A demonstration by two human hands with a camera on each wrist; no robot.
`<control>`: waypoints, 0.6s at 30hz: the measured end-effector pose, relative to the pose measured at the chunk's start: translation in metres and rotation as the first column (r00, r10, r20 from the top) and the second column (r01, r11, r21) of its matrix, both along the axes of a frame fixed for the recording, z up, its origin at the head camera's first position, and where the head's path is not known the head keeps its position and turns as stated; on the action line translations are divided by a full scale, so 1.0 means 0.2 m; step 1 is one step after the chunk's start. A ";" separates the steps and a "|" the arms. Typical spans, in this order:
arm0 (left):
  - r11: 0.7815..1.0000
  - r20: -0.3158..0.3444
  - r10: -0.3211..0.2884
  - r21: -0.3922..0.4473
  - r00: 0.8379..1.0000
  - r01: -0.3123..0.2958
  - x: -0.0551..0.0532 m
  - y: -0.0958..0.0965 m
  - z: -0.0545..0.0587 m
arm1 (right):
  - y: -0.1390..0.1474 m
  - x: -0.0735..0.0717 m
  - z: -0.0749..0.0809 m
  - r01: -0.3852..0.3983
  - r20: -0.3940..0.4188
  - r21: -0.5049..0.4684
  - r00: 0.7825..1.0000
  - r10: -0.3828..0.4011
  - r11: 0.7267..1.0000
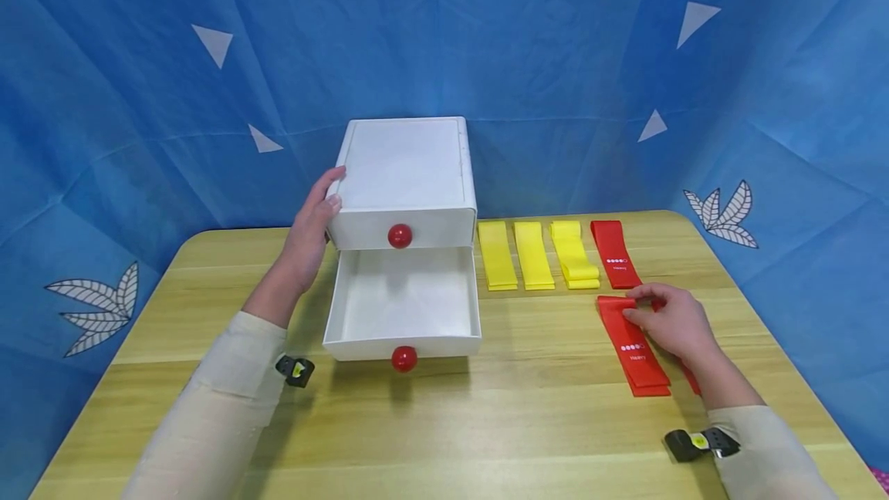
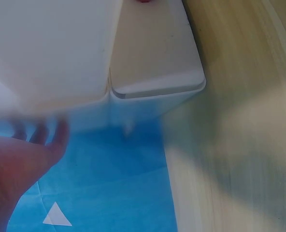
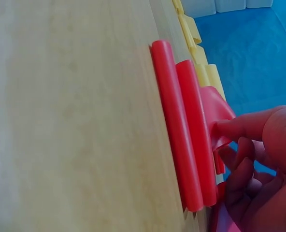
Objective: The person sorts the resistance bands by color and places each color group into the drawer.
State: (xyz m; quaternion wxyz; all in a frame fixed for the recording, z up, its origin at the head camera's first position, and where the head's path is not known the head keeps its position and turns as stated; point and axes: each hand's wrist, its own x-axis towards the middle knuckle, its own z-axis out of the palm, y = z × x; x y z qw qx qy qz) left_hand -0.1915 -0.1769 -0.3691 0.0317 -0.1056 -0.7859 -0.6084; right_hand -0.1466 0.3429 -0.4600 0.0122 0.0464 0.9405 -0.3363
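Note:
A white two-drawer unit (image 1: 406, 160) stands near the back of the table, its lower drawer (image 1: 403, 348) pulled out and its upper one closed. My left hand (image 1: 302, 245) rests against the unit's left side, fingers at the top edge; the left wrist view shows the fingertips along that wall. On the right, my right hand (image 1: 674, 322) pinches the far end of a flat red resistance band (image 1: 635, 353) marked "Heavy". In the right wrist view the pinched part of the red band (image 3: 215, 111) lifts up between thumb and fingers. Another red band (image 1: 687, 375) lies partly hidden beneath this hand.
Three folded yellow bands (image 1: 533, 257) lie in a row right of the unit, with another red band (image 1: 614, 253) at the row's end. Red ball knobs (image 1: 404, 359) stick out from the drawer fronts. A blue curtain (image 1: 556, 83) hangs behind the wooden table (image 1: 521, 430).

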 end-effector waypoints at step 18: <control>1.000 0.015 0.010 -0.027 1.000 -0.009 -0.01 0.00 0.00 | -0.03 0.10 0.10 0.052 -0.087 -0.034 0.995 -0.055 0.998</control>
